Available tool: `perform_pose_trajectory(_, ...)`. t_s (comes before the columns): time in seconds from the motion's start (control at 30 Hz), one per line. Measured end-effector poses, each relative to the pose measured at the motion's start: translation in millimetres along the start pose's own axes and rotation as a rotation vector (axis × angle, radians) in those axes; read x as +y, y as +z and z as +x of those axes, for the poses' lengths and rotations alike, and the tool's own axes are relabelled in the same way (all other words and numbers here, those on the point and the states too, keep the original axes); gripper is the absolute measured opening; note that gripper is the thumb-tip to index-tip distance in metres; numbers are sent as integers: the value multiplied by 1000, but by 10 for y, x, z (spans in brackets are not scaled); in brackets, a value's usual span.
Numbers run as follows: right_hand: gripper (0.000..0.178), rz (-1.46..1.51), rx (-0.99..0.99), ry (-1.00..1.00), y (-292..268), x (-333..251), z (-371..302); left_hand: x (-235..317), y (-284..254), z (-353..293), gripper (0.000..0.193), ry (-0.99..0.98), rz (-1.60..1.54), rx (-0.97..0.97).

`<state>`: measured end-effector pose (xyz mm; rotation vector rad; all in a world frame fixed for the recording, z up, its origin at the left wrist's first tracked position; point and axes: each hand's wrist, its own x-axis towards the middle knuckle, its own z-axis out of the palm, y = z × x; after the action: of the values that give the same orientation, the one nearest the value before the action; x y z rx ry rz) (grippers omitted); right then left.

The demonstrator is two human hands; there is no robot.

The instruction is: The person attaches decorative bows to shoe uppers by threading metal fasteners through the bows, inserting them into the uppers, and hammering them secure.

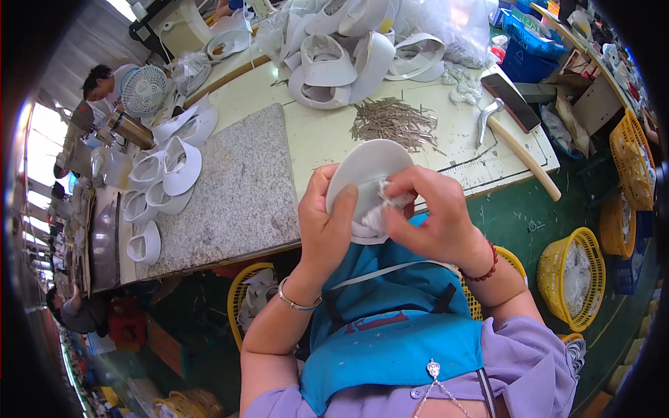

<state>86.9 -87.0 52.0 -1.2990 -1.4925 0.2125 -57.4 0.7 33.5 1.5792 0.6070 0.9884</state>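
My left hand [327, 216] is closed round a white shoe upper [376, 164] with a broad, rounded front, its thumb lying across the inner side. At the lower part of this upper, my right hand [435, 209] pinches a wad of white crumpled material [376, 217] between thumb and fingers. Whether the wad is cloth or thin plastic I cannot make out. Both hands are above my lap, just off the table's front edge. Beyond them on the table lies a heap of thin brownish metal pins [394, 122].
A hammer [519, 150] and a dark phone-like slab [511, 103] lie at the right. More white uppers are piled at the back [327, 59] and stand left of a grey stone slab [230, 188]. Yellow baskets [573, 279] stand on the floor. A person [104, 87] sits near a fan [144, 90].
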Motion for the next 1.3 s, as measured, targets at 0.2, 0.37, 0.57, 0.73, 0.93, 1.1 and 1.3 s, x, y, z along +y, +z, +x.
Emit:
perform_pose_trajectory(0.2, 20, -231, 50, -95, 108, 93, -9, 27, -6, -128, 24, 104, 201, 0)
perform_pose_trajectory(0.37, 22, -279, 76, -143, 138, 121, -55, -20, -5, -119, 30, 519, 562, 141)
perform_pose_trajectory(0.57, 23, -179, 66, -117, 87, 89, -59, 60, -54, -91, 34, 669, 699, -23)
perform_pose_trajectory(0.73, 20, -5, -88, 14, -2, 73, -32, 95, -66, -63, 25, 629, 712, -50)
perform_pose_trajectory(0.93, 30, -77, -51, -133, -5, 100, -32, 95, -78, -81, 18, 671, 738, -59)
perform_pose_trajectory(1.1, 26, -276, -70, -225, 2, 104, -16, 85, -74, -110, 15, 614, 682, -33)
perform_pose_trajectory(1.3, 21, -363, 38, -292, 106, 175, -73, 65, -18, -147, 18, 574, 643, 16)
